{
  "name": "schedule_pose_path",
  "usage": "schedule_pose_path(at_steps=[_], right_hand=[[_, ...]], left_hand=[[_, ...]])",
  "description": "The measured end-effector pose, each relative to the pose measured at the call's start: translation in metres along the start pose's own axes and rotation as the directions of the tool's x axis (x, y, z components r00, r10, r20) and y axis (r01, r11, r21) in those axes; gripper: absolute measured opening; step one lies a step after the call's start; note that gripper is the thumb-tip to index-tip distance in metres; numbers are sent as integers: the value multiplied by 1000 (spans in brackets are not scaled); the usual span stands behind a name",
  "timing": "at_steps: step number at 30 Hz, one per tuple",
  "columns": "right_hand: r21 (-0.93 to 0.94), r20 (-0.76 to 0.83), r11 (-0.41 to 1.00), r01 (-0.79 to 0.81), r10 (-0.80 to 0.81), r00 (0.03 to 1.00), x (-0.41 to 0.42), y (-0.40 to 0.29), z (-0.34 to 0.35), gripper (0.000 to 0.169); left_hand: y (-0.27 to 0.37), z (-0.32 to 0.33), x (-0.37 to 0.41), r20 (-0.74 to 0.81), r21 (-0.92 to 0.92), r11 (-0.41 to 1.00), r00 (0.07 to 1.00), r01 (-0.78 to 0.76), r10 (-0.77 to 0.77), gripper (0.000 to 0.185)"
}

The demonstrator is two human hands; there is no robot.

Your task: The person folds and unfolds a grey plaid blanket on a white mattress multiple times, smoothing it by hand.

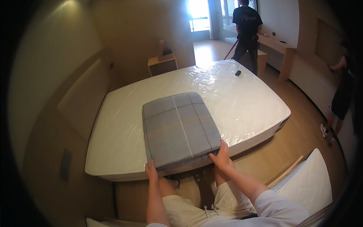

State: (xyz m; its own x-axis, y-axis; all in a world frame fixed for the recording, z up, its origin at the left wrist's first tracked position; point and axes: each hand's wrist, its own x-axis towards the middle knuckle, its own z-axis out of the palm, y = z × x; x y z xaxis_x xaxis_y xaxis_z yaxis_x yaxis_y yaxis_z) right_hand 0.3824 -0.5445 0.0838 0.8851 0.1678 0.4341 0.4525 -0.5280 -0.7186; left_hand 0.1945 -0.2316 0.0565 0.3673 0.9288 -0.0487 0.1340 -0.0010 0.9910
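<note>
A grey plaid cushion (167,136) with dark, white and yellow lines lies on the near side of a plastic-wrapped mattress (119,127). My left hand (151,170) holds its near left corner, with the thumb on top. At the near right corner, my right hand (221,155) grips the cushion's edge, its fingers along the side. The underside of the cushion is hidden, as are some of my fingers. The white quilted top of the mattress shows through the glossy film.
A small black object (238,73) rests on the far part of the mattress. Beyond stands a person (247,25) with a red pole. Another person (341,90) is by the right wall. A nightstand (163,67) stands behind; a second mattress (309,178) lies at lower right.
</note>
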Motion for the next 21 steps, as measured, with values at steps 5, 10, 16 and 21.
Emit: schedule_pose_path(at_steps=[5,10,16,21], right_hand=[[-19,70,1000,16,-15,997,-21,-14,13,96],[-71,132,997,11,-1,991,-33,-27,19,95],[-13,128,999,-38,39,991,-28,-31,22,96],[-195,21,971,141,-139,990,-27,-34,14,92]], left_hand=[[-17,-14,9,-333,-54,998,941,39,-55,68],[-12,-10,-2,-562,80,996,827,29,21,69],[-34,8,-19,-421,-48,999,906,20,-39,67],[83,42,-61,-218,-394,873,894,287,-392,58]])
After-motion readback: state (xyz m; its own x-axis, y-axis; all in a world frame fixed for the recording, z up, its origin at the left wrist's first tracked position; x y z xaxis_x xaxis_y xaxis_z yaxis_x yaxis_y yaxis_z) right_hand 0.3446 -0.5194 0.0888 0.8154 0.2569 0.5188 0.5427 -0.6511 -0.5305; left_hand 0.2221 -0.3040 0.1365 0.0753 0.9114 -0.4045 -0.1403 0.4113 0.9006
